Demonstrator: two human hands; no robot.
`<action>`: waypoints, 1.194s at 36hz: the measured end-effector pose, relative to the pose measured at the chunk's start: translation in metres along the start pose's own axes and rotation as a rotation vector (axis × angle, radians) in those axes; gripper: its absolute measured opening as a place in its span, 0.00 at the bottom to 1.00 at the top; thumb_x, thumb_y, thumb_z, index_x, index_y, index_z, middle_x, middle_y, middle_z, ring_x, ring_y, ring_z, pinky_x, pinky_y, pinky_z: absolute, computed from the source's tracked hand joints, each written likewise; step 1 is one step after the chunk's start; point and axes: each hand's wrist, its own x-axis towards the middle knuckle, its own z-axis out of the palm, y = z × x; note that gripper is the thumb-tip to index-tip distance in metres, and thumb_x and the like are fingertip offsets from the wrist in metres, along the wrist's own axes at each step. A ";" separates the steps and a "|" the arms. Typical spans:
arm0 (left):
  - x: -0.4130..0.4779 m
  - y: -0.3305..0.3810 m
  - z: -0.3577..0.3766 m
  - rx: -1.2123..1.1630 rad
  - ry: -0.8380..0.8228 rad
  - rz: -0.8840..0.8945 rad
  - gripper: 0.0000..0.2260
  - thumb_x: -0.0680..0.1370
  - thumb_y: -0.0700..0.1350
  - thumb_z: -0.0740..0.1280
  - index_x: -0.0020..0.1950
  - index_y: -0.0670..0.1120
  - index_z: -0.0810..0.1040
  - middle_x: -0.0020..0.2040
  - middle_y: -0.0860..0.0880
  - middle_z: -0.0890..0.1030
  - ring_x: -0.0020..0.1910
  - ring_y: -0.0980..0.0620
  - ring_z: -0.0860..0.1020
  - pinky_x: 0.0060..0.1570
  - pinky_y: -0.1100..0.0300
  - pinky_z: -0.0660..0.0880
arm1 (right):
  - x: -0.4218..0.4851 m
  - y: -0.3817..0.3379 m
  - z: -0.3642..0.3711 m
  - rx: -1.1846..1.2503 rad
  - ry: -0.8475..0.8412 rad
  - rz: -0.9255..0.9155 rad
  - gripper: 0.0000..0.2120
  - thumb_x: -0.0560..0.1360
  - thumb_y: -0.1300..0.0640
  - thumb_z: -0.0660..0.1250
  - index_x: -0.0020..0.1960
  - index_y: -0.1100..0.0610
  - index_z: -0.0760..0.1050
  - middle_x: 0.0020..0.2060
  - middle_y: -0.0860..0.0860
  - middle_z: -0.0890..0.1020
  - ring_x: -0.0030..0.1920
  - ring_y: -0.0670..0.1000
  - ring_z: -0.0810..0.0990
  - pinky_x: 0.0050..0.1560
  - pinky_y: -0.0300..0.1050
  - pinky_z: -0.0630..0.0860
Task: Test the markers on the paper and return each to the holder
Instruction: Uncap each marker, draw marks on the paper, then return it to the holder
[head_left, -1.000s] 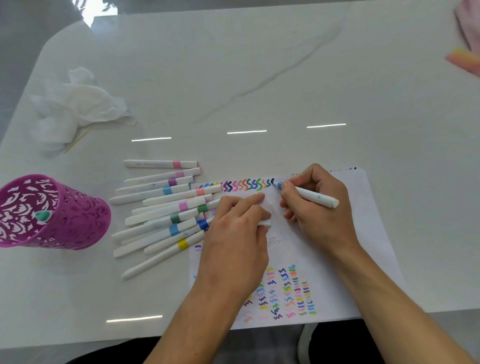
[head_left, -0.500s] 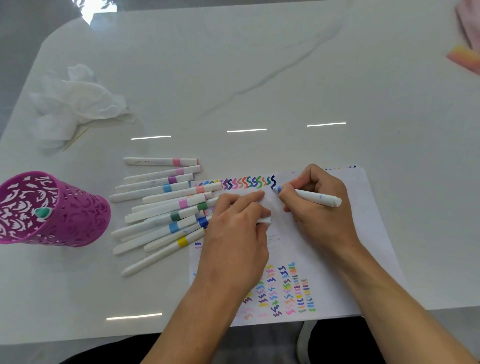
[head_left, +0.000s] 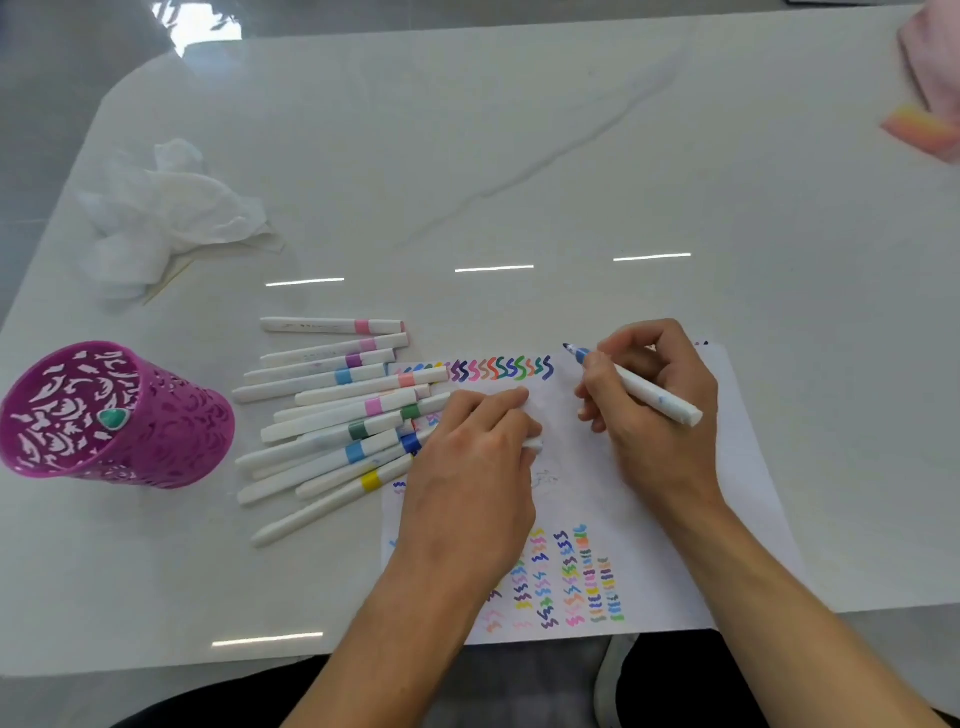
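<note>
- Lifting off the sheet is the change in the head view. Half a second ago the marker (head_left: 649, 397) had its blue tip down at the right end of the row of squiggles (head_left: 498, 369). Now the tip hangs clear, close to the far edge of the paper (head_left: 737, 467).
- The right hand (head_left: 657, 415) pinches the marker near its tip, thumb and fingers closed round the barrel. The blunt end points toward the table's right edge.
- A dark blue squiggle (head_left: 545, 368) closes the row at its right end and looks like this marker's stroke. By that, the test of this one seems done, and capping and returning it are likely what is left.
- The left hand (head_left: 478, 467) has stayed put, pressing the paper's left half. Its fingers are curled, and a small white piece pokes out at the fingertips, probably the cap (head_left: 533, 444).
- The purple holder (head_left: 171, 431) stands near the table's left edge, its mouth turned to the camera. Only one marker shows inside, by its green end (head_left: 110, 418). Whether more lie deeper I cannot tell.
- About a dozen loose markers (head_left: 332, 410) lie capped in a fan between the holder and the paper, some overlapping the sheet's left edge. Judging by that pile, most of the returning remains.
- A crumpled tissue (head_left: 166, 218) lies toward the far left corner of the table (head_left: 571, 156).
</note>
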 end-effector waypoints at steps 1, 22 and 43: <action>-0.001 0.000 0.000 0.010 0.006 0.009 0.09 0.76 0.44 0.73 0.55 0.50 0.85 0.64 0.55 0.81 0.63 0.53 0.75 0.60 0.61 0.74 | 0.000 -0.001 0.000 -0.017 -0.004 -0.011 0.05 0.76 0.57 0.71 0.49 0.51 0.76 0.35 0.54 0.84 0.33 0.56 0.83 0.32 0.44 0.79; -0.012 -0.014 -0.023 -0.352 0.134 -0.165 0.09 0.80 0.53 0.67 0.59 0.60 0.82 0.50 0.64 0.81 0.48 0.65 0.77 0.49 0.70 0.73 | -0.020 -0.039 -0.001 0.155 -0.176 0.110 0.04 0.79 0.55 0.67 0.50 0.54 0.79 0.41 0.53 0.88 0.37 0.54 0.85 0.37 0.42 0.81; -0.022 -0.033 -0.033 -0.697 0.036 -0.233 0.10 0.83 0.51 0.62 0.56 0.67 0.78 0.47 0.70 0.81 0.48 0.69 0.79 0.40 0.80 0.71 | -0.034 -0.042 0.022 0.036 -0.362 0.081 0.03 0.82 0.54 0.68 0.51 0.53 0.77 0.41 0.53 0.87 0.38 0.54 0.87 0.39 0.43 0.83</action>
